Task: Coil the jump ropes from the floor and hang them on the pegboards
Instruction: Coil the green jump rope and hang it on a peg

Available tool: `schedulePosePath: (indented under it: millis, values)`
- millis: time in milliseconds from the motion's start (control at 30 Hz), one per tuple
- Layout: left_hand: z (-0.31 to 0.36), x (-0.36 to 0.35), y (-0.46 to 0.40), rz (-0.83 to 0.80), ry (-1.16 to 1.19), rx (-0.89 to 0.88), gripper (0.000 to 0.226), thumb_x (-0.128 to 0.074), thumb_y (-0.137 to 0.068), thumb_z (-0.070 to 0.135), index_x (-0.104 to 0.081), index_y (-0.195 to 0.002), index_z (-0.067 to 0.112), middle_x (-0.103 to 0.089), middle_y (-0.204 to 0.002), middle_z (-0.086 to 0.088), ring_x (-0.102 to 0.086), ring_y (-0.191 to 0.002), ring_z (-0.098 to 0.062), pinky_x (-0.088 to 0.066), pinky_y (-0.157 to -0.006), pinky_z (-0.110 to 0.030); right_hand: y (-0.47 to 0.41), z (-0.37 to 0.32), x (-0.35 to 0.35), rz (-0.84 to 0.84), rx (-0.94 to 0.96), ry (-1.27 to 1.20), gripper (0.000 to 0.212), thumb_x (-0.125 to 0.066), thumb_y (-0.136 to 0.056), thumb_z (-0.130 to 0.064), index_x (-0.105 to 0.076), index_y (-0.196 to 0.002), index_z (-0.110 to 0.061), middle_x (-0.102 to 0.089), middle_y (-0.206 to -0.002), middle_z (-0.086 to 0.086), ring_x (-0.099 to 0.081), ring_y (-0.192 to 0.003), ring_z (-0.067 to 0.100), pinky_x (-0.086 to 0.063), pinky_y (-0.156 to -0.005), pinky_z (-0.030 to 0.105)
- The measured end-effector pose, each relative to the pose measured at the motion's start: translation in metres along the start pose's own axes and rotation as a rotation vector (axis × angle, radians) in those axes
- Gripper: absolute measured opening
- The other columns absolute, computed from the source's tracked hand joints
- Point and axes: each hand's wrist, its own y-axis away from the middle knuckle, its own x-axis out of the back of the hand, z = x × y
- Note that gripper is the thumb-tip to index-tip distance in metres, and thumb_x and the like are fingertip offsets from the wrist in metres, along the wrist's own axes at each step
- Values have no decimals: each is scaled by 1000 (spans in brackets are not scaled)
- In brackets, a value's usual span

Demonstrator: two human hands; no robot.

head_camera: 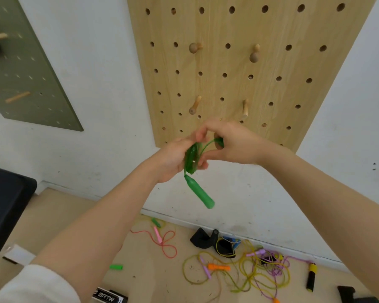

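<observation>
Head view: both hands are raised in front of the wooden pegboard (249, 68), working one green rope (192, 157). The left hand (175, 159) is curled round a tight bundle of green coils. The right hand (230, 143), just beside it and touching at the fingertips, pinches a green strand that arcs across from the bundle. One green handle (199, 191) dangles free below the left hand; the rope's other handle cannot be made out for certain.

By the look of it this rope is nearly coiled, with only the last turn or tuck to finish. It is not yet on a peg. The four wooden pegs (195, 48) on this board are all bare, so nothing hangs here so far. The nearest peg sits just above the hands. A green pegboard (31, 79) hangs on the wall to the left; something dark hangs at its top left edge, too blurred to name.

Most of the job looks to be left. On the floor (140, 265) below lie a pink rope (166, 243) in loose loops, a tangle (256, 272) of yellow and purple ropes with an orange handle (219, 267), a black-and-yellow handle (311, 277), and a loose green handle (116, 267) lying apart from the rest.
</observation>
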Motion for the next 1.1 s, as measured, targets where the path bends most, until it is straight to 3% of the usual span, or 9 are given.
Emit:
schedulePosePath:
  millis: [167,267,367,467,567,700,800,967,1100]
  values:
    - [9,2,8,-167,35,17,72,-18,-101,39,-55,-44,17,-23,-35,9,-18,-34,-7,-15,-42,-22,-8,4,-3,1,-29,-129,61,-64,-84,-8,-39,-138,-22,-47,-131,-6,-51,-90,-6,-43,-81,13]
    - [10,9,5,-182,63,50,54,-21,-100,39,-45,-59,13,-22,-36,10,-17,-32,-6,-16,-37,-18,-12,5,-8,-77,-116,-233,52,-66,-84,-16,-48,-133,-19,-59,-120,-7,-56,-105,7,-44,-94,24]
    - [11,14,6,-252,9,86,53,-22,-100,40,-47,-60,15,-23,-37,10,-19,-32,-6,-19,-37,-18,-9,5,-10,-101,-157,-404,31,-67,-83,-17,-60,-114,-18,-63,-89,-13,-51,-76,10,-43,-65,26]
    - [17,13,7,-246,-67,110,52,-28,-98,43,-46,-58,16,-24,-38,9,-23,-33,-8,-24,-38,-19,-8,6,-10,-109,-191,-467,23,-67,-83,-17,-61,-105,-22,-57,-84,3,-44,-64,10,-38,-52,23]
    - [19,7,3,-81,-124,44,44,-39,-96,43,-51,-67,13,-30,-37,6,-36,-36,-12,-37,-45,-23,-8,7,-8,-118,-206,-404,14,-64,-86,-22,-61,-98,-29,-50,-78,12,-40,-56,11,-34,-46,21]
    - [11,-7,-6,286,-154,-137,38,-50,-92,43,-56,-69,13,-44,-44,6,-48,-45,-9,-40,-61,-25,-6,10,-7,-26,-270,-338,13,-55,-93,-22,-63,-97,-13,-44,-62,3,-32,-44,6,-28,-41,20]
    - [4,-12,-5,307,-19,-230,24,-55,-91,30,-59,-77,11,-57,-58,8,-56,-65,-7,-42,-74,-23,0,19,-4,43,-334,-443,25,-49,-96,-21,-59,-91,1,-43,-63,4,-31,-45,8,-26,-42,21]
    - [-13,-28,-1,77,343,-186,16,-42,-97,11,-57,-101,9,-57,-74,3,-67,-74,-15,-56,-76,-30,13,39,-7,37,-419,-647,20,-46,-97,-24,-62,-86,-19,-48,-66,-5,-37,-51,6,-29,-44,17]
    - [-18,-34,-10,352,-82,-143,21,-35,-101,20,-55,-105,15,-49,-83,3,-68,-68,-14,-54,-68,-21,15,43,-12,-63,-450,-370,18,-45,-97,-29,-60,-98,-18,-54,-78,-3,-47,-62,9,-40,-55,20]
